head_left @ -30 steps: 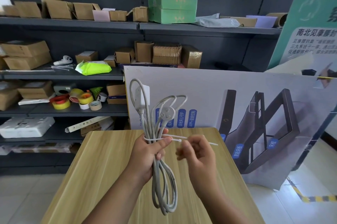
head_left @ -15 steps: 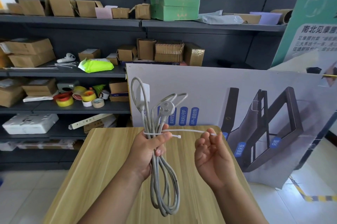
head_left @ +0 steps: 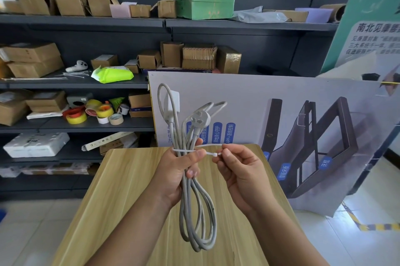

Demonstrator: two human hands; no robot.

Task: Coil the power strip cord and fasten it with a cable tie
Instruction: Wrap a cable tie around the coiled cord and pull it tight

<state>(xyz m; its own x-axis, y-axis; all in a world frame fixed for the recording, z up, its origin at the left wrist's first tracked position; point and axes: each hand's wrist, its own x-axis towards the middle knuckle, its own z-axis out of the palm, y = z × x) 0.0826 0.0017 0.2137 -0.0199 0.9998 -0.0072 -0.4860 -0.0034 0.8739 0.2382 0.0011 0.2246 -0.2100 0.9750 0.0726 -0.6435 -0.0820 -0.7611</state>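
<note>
My left hand (head_left: 176, 173) grips the middle of the coiled grey power strip cord (head_left: 198, 211), held upright above the wooden table (head_left: 121, 196). The white power strip body (head_left: 172, 103) and the round plug (head_left: 200, 119) stick up above my fist; long loops hang below it. A white cable tie (head_left: 206, 152) wraps the bundle just above my left thumb. My right hand (head_left: 240, 168) pinches the tie's ends beside the thumb, near the small locking head. Whether the tail is through the head cannot be made out.
A large printed board (head_left: 292, 135) leans behind the table. Dark shelves (head_left: 86, 21) at the back and left carry cardboard boxes, a green box (head_left: 205, 0), tape rolls (head_left: 95, 113) and loose cable ties (head_left: 75, 74). Tiled floor lies on both sides.
My right hand, open with the tie's tail across its fingers half a second ago, has closed and moved left onto the tie's head end. The left hand keeps holding the coil.
</note>
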